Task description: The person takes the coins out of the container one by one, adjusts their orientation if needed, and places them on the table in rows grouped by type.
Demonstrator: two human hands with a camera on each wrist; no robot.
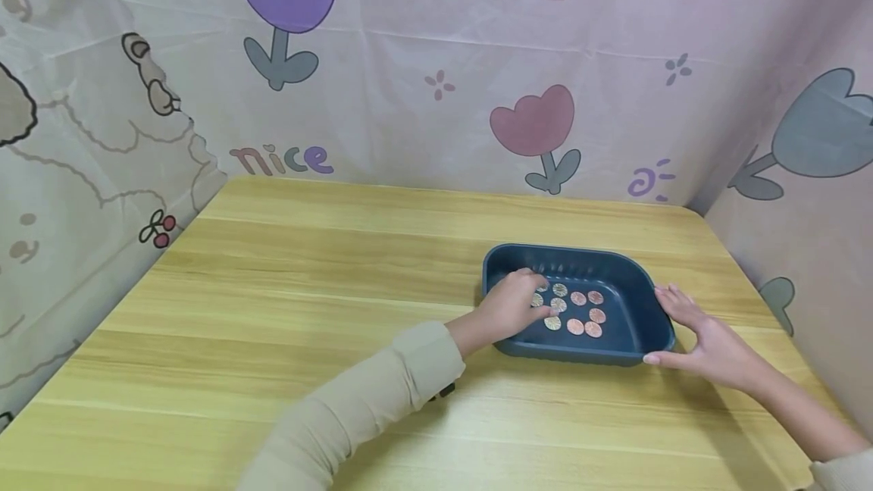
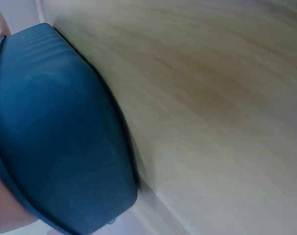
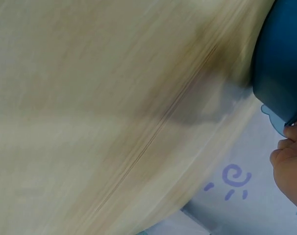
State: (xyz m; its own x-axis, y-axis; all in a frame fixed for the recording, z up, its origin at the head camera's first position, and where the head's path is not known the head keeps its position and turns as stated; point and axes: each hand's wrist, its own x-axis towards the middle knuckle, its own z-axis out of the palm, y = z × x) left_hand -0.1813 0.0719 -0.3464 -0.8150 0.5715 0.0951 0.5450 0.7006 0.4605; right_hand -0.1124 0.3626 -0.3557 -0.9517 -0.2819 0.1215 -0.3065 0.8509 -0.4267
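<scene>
**Left hand (image 1: pixel 508 305) reaches in among coins while right hand (image 1: pixel 712 347) holds the end of the dark blue tray (image 1: pixel 580 356)**

The left forearm, in a beige sleeve (image 1: pixel 368 392), slants inward from the near edge of the view, and the hand passes over the left part of the tray's near rim. Its thumb and fingers are spread apart, pointing down toward the coins, some of which show between them; whether a fingertip touches one cannot be told. A small dark object (image 1: pixel 443 392) shows beneath the cuff.

The right arm comes in from the lower right, bare up to a beige cuff (image 1: pixel 846 472). That hand grips the tray's right end, thumb at the near corner and fingers on the rim farther back. The right wrist view shows fingertips at the rim.

The tray, deep with rounded corners, sits on the right part of the wood-grain table (image 1: pixel 273 309). On its floor lie five visible pale coins (image 1: pixel 560 289) at the left and five copper-coloured coins (image 1: pixel 597 315) beside them, toward the middle. Behind the table hangs a cloth (image 1: pixel 423 120) printed with tulips and the word "nice".
</scene>
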